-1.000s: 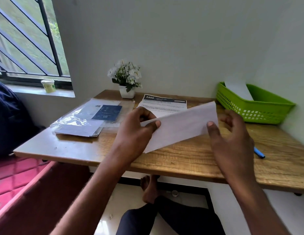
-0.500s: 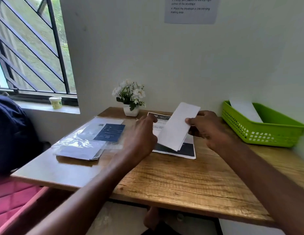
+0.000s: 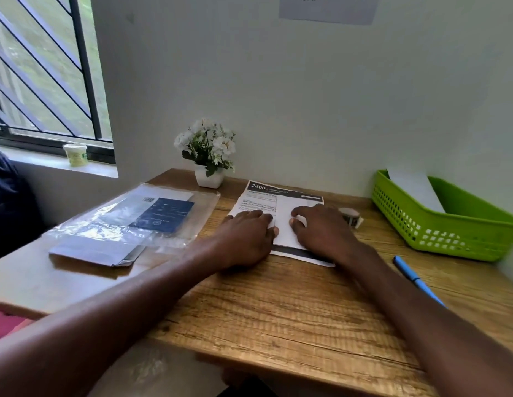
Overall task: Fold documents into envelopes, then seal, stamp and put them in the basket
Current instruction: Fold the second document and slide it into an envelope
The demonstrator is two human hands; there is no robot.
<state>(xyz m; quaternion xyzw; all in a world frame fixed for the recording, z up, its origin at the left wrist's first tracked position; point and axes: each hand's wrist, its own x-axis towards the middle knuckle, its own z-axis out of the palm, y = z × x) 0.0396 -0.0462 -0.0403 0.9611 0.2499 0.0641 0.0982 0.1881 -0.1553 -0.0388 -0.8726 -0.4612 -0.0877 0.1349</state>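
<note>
Pressing one white envelope [image 3: 285, 224] flat, left hand [image 3: 246, 236] and right hand [image 3: 321, 230] both open-fingered, one printed document [image 3: 261, 193] beneath

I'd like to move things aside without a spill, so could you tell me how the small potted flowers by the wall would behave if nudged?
The potted flowers look top-heavy: the spray spreads wider than the small white pot, so a push up high would probably tip it. A low push on the pot would likely slide it along the wooden table. It seems light.
</note>
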